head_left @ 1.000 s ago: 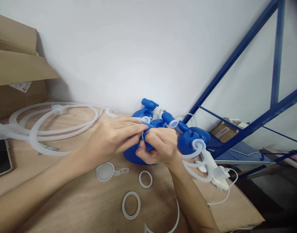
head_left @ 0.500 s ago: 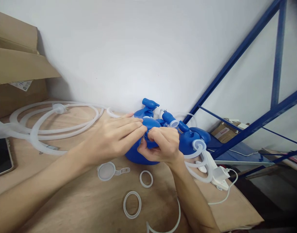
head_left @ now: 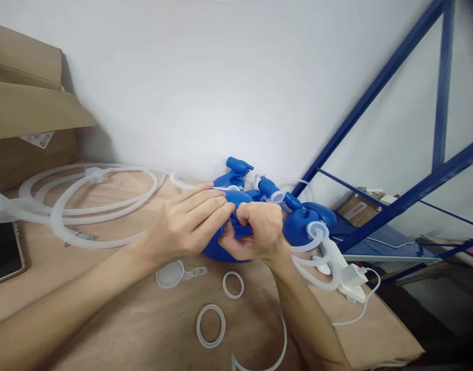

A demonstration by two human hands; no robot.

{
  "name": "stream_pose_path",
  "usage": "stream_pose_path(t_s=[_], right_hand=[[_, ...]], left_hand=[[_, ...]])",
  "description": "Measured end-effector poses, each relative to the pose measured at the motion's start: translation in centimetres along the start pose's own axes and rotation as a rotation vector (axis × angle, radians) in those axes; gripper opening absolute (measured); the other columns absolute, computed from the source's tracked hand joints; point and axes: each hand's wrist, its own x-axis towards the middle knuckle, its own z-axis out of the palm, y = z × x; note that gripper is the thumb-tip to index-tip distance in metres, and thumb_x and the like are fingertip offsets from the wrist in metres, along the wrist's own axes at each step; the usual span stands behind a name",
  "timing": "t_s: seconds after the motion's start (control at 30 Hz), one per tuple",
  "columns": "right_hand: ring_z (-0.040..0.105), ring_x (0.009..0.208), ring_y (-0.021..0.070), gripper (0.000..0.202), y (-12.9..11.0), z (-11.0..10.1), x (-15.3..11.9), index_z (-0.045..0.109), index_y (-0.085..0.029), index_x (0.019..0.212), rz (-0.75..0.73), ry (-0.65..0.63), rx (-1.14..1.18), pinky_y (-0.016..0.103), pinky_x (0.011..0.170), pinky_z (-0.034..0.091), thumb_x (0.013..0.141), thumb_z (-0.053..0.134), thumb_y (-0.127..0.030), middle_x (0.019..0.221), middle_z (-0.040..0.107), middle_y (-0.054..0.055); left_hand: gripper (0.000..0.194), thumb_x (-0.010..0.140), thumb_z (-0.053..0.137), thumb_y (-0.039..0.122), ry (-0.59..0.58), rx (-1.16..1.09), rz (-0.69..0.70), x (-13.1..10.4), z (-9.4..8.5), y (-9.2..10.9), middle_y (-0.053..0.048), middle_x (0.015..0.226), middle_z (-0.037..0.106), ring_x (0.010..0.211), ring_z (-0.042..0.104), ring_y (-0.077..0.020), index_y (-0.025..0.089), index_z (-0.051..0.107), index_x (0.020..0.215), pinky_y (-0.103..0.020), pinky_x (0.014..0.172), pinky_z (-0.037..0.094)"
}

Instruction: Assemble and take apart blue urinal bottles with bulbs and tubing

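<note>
In the middle of the view both hands work on a rounded, rubbery blue bag [head_left: 236,197] on the table. My left hand [head_left: 192,219] lies along its near left side, fingers pressed together and gripping its edge. With thumb and curled fingers, my right hand [head_left: 257,229] pinches the same bag just to the right, fingertips almost meeting the left ones. The pinched spot is mostly covered by the fingers. Nearer to me lie a translucent cap with a strap [head_left: 170,274], a small clear ring [head_left: 233,285] and a larger clear ring [head_left: 210,326].
Coiled translucent tubing [head_left: 101,220] and a cardboard box [head_left: 28,108] are at the left, near a dark-screened device [head_left: 4,252]. Several other blue bags [head_left: 298,226] with tubes stand behind and right. A white power strip [head_left: 350,288] lies by a blue metal rack [head_left: 375,103].
My right hand has shifted slightly left, and both hands keep hold of the blue bag. The camera view has moved a little; the loose rings and cap lie where they were.
</note>
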Motion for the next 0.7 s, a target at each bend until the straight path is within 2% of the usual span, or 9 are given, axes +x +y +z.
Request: stream_pose_path(t_s=[0.17,0.27,0.37,0.53,0.7], right_hand=[[0.034,0.043,0.0097,0.025,0.4,-0.9,0.2,0.036,-0.026,0.079,-0.019,0.03,-0.064,0.027,0.045,0.029,0.073,0.057,-0.016,0.055,0.04,-0.01],[0.036,0.043,0.0096,0.022,0.3,-1.2,0.2,0.038,-0.026,0.08,-0.014,0.019,-0.07,0.028,0.046,0.029,0.073,0.057,-0.017,0.054,0.041,-0.011],[0.038,0.043,0.0095,0.021,0.3,-1.2,0.1,0.039,-0.026,0.08,-0.022,0.017,-0.074,0.028,0.046,0.03,0.073,0.057,-0.017,0.054,0.043,-0.011],[0.039,0.043,0.0098,0.023,0.4,-1.0,0.1,0.041,-0.026,0.083,-0.065,0.001,-0.067,0.027,0.047,0.034,0.073,0.058,-0.014,0.055,0.047,-0.011],[0.039,0.044,0.01,0.024,0.3,-1.1,0.4,0.042,-0.026,0.083,-0.103,-0.014,-0.085,0.028,0.047,0.033,0.075,0.059,-0.012,0.056,0.05,-0.01]], left_hand=[[0.014,0.1,0.061,0.009,-0.132,-0.23,0.057,1.4,-1.0,-1.5,-0.009,0.097,0.081,0.101,0.08,-0.0226,0.016,0.065,0.112,-0.037,0.096,0.067],[0.015,0.104,0.059,0.015,-0.177,-0.308,0.054,1.9,-2.1,-1.7,-0.007,0.1,0.083,0.105,0.08,-0.0215,0.021,0.066,0.115,-0.037,0.105,0.064],[0.018,0.107,0.055,0.017,-0.212,-0.323,0.025,1.6,-2.7,-1.6,-0.007,0.109,0.084,0.113,0.079,-0.0219,0.023,0.066,0.12,-0.043,0.114,0.059],[0.023,0.106,0.055,0.014,-0.197,-0.289,0.03,0.9,-2.3,-1.5,-0.005,0.117,0.083,0.116,0.077,-0.0202,0.023,0.068,0.122,-0.042,0.116,0.057],[0.028,0.101,0.058,0.005,-0.116,-0.237,0.01,0.5,-1.6,-1.1,-0.004,0.118,0.083,0.115,0.078,-0.0196,0.02,0.069,0.121,-0.04,0.114,0.059]])
